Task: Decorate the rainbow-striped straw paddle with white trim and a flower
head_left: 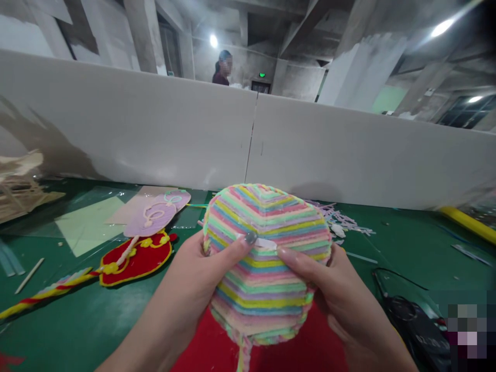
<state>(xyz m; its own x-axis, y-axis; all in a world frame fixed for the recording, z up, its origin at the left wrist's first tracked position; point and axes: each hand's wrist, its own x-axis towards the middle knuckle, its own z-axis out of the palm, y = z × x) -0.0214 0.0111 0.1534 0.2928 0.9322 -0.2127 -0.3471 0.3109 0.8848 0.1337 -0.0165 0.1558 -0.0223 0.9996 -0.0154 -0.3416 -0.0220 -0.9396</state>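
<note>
I hold a round pad of rainbow-striped fuzzy cord (267, 227) upright in front of me over the green table. My left hand (196, 287) grips its left edge, with the thumb pressed on the front. My right hand (337, 294) grips the right edge, its thumb also on the front. Between the two thumb tips lies a small white strip (265, 243), pinched against the pad's face. A twisted cord tail (245, 354) hangs from the pad's bottom.
On the green table (77, 320) to the left lie a red, yellow-edged piece (137, 261), a lilac piece (155, 217), a striped cord (46, 292) and clear sheets (89, 222). Red cloth (294, 346) lies below the pad. A black device (414, 320) sits right. White boards (310, 150) wall the back; a person (221, 67) stands beyond.
</note>
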